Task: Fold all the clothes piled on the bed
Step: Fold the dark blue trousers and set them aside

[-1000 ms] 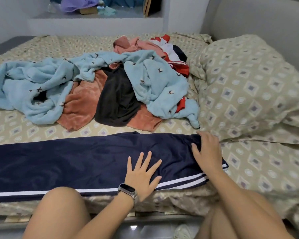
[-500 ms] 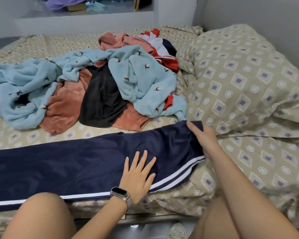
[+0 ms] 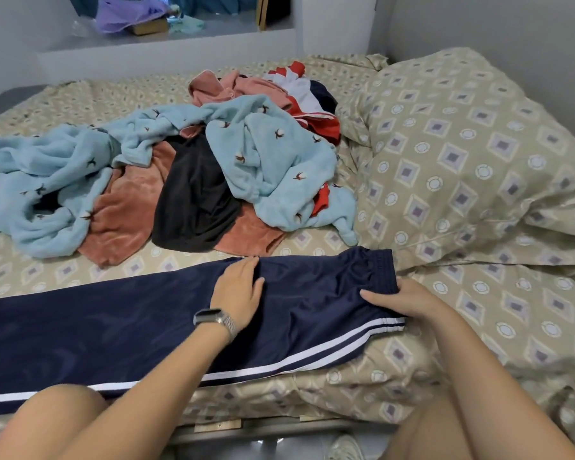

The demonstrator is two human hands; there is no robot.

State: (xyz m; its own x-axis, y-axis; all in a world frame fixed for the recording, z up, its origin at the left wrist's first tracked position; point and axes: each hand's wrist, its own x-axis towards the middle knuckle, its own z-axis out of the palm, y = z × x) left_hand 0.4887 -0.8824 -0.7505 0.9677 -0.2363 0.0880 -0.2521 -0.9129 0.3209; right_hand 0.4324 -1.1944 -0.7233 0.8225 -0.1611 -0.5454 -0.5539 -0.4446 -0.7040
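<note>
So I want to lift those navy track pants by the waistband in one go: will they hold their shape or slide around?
The navy track pants will likely go limp: they lie flat with soft ripples. Their sheen suggests slick fabric that could slide off the bed edge. The long leg would probably trail. The right hand pinches the waistband; the left hand presses flat.

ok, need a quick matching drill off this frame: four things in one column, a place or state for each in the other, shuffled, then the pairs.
Things:
1. navy track pants
2. black garment
3. left hand
4. right hand

Place or state:
A. at the waistband end of the pants
B. spread lengthwise along the near edge of the bed
C. in the pile, between salmon and light blue fabric
D. flat on the navy fabric, watch on its wrist

Pairs: 1-B, 2-C, 3-D, 4-A
</note>
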